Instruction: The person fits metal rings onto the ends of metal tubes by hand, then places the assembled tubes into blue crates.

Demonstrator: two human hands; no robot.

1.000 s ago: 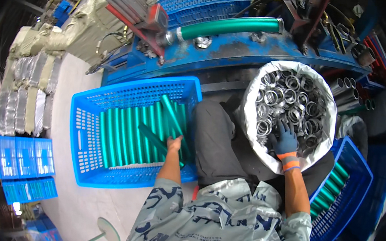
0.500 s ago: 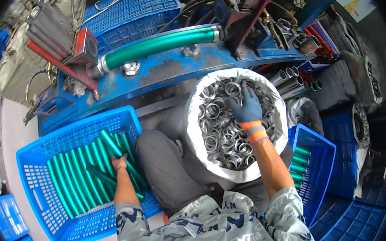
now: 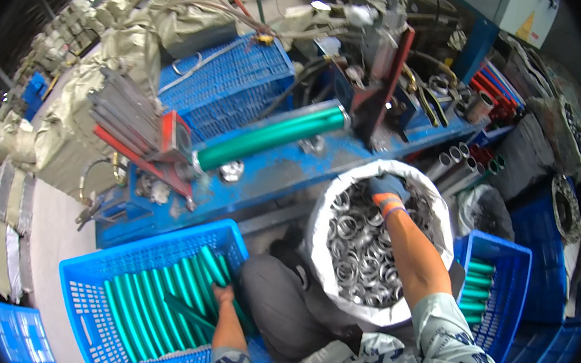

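Note:
On the left, a blue basket (image 3: 75, 274) holds several glossy green tubes (image 3: 145, 307) lying side by side. My bare left hand (image 3: 223, 292) is closed around one green tube (image 3: 210, 263) that lies tilted over the others. A white-lined container (image 3: 321, 230) in front of me is filled with loose metal rings (image 3: 358, 258). Among the rings near its far side is my right hand (image 3: 388, 187), in a dark glove with an orange cuff. Its fingertips are hidden or blurred, so what they hold does not show.
Across the blue bench (image 3: 271, 162), a larger green tube (image 3: 274, 138) spans two red-and-grey fixtures. A second blue basket (image 3: 514, 294) with green tubes stands at my right. Metal pipes (image 3: 439, 166) lie beyond it. Behind the bench is a blue crate (image 3: 237, 82).
The view has tilted up, so the scene sits lower and further right. My right hand has moved to the rings' far side, its fingers no longer visibly spread. My left hand stays on the tube.

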